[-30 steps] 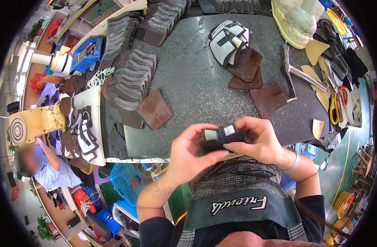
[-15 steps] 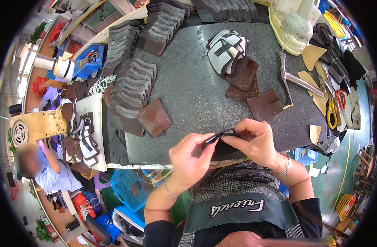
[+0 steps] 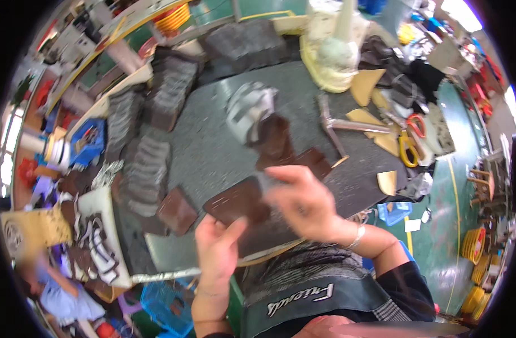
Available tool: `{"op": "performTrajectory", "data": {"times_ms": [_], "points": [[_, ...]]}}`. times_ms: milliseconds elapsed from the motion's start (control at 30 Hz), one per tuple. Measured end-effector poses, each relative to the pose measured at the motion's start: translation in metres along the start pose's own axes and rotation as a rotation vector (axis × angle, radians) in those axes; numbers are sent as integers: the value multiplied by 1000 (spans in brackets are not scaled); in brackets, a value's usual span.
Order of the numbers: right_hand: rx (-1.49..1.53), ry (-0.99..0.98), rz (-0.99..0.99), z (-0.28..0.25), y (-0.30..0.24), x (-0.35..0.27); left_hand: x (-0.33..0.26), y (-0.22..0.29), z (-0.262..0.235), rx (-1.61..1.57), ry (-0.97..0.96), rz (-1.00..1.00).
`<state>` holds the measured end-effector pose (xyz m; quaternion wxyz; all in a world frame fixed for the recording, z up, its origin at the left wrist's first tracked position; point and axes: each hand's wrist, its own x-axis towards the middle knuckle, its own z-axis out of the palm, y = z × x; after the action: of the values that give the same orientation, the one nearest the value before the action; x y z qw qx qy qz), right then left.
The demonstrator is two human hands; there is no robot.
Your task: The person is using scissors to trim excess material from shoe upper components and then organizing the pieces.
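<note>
The left hand [image 3: 217, 253] holds a flat brown leather piece [image 3: 238, 201] by its lower left edge, thumb over the near face and fingers behind it, so the piece sits pinched at that corner and lifted just above the near edge of the table [image 3: 213, 152]. The right hand [image 3: 304, 204] is blurred against the piece's right end; its fingers look curled over that edge, but whether they are pressed onto it cannot be told. The piece is dark reddish brown, roughly rectangular, tilted with its right end higher, and shows pale scuff marks along its upper edge. The table is a dark grey speckled slab. On it, just left of the hands, lies a smaller brown square [image 3: 177, 210]; beyond the hands are more brown pieces [image 3: 280, 147] beside a white strappy upper [image 3: 248, 112]. Rows of stacked dark grey soles [image 3: 145, 163] run along the left side. To the right lie a hammer [image 3: 334, 127], tan scraps [image 3: 366, 87] and scissors [image 3: 411, 138] with orange and yellow handles. The floor [image 3: 449, 225] on the right is green.
</note>
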<state>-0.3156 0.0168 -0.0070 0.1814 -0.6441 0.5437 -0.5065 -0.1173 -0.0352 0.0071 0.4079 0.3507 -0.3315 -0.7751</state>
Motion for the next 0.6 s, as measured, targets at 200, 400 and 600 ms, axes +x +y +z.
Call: {"op": "performTrajectory", "data": {"times_ms": [200, 400, 600], "points": [[796, -208, 694, 3, 3, 2, 2, -3, 0, 15, -24, -73], [1140, -357, 839, 12, -5, 16, 3, 2, -33, 66, -172, -126], [1062, -466, 883, 3, -14, 16, -12, 2, -38, -117, -94, -229]]}}
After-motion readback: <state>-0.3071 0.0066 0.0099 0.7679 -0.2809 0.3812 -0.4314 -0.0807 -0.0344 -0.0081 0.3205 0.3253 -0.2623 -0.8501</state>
